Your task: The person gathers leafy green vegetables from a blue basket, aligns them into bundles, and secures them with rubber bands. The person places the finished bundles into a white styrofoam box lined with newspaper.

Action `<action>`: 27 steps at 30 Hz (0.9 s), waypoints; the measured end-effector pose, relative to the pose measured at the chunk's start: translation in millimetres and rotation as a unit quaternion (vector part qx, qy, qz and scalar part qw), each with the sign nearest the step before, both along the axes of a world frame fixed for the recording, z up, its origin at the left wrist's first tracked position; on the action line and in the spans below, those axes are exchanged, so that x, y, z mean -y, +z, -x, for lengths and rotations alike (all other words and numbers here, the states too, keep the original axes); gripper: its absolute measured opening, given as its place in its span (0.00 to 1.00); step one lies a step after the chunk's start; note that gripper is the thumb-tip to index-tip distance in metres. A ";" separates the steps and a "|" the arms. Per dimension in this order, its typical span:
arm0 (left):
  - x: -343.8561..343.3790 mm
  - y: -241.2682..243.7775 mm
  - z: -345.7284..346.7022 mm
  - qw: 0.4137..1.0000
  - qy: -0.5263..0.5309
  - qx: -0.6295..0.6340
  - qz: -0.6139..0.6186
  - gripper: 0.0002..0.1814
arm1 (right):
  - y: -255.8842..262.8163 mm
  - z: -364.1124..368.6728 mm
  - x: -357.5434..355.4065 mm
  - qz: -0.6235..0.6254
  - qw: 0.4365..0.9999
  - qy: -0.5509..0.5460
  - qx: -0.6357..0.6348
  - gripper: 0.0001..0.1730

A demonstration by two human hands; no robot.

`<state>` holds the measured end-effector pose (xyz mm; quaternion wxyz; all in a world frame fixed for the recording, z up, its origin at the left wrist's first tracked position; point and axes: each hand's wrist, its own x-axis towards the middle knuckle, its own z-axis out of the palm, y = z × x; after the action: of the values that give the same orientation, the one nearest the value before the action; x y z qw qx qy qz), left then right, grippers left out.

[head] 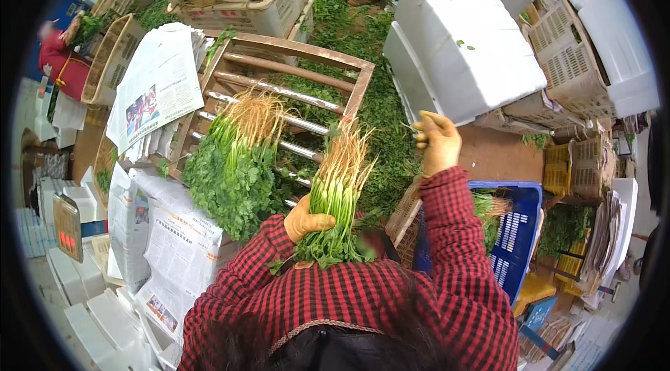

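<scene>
My left hand (309,220), in a tan glove, grips a bunch of coriander (340,188) around its stems. The pale roots point away from me and the leaves lie against my checked jacket. Raised out to the right, my gloved right hand (438,143) has its fingers curled, with a thin greenish stem (407,125) at the fingertips. A larger pile of coriander (235,161) rests on a rusty metal rack (298,46) with bare shiny bars, to the left of the held bunch.
Loose greens (387,172) litter the floor. White foam boxes (460,41) stand ahead right; a blue plastic crate (515,235) holding greens is beside my right arm. Newspapers (157,83) lie left, below stacked plastic crates (235,15). Another person (63,65) holds greens far left.
</scene>
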<state>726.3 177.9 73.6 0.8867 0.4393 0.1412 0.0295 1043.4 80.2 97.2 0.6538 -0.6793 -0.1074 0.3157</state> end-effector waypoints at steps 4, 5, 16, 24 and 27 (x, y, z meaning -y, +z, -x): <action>-0.3 22.8 -12.7 0.994 0.007 -0.098 -0.050 0.45 | -3.0 -6.3 18.8 0.011 0.994 0.109 0.031 0.44; -1.7 31.7 -17.2 0.991 -0.011 -0.118 -0.065 0.47 | 11.9 8.5 13.1 0.004 0.992 0.126 0.003 0.53; 9.6 55.8 -36.5 0.982 0.007 -0.152 -0.116 0.40 | -2.9 -8.1 -21.9 0.046 0.994 0.016 0.100 0.16; 9.6 41.7 -35.7 0.980 0.048 -0.161 -0.112 0.44 | 37.9 41.0 12.7 -0.003 0.982 0.149 0.118 0.40; 12.5 22.9 -35.1 0.951 0.057 -0.198 -0.229 0.46 | 67.6 84.4 5.3 0.083 0.908 0.327 0.250 0.24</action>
<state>761.4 165.4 96.5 0.7130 0.6192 0.3280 0.0241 959.0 74.9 164.9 0.4070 -0.7148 -0.4563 0.3392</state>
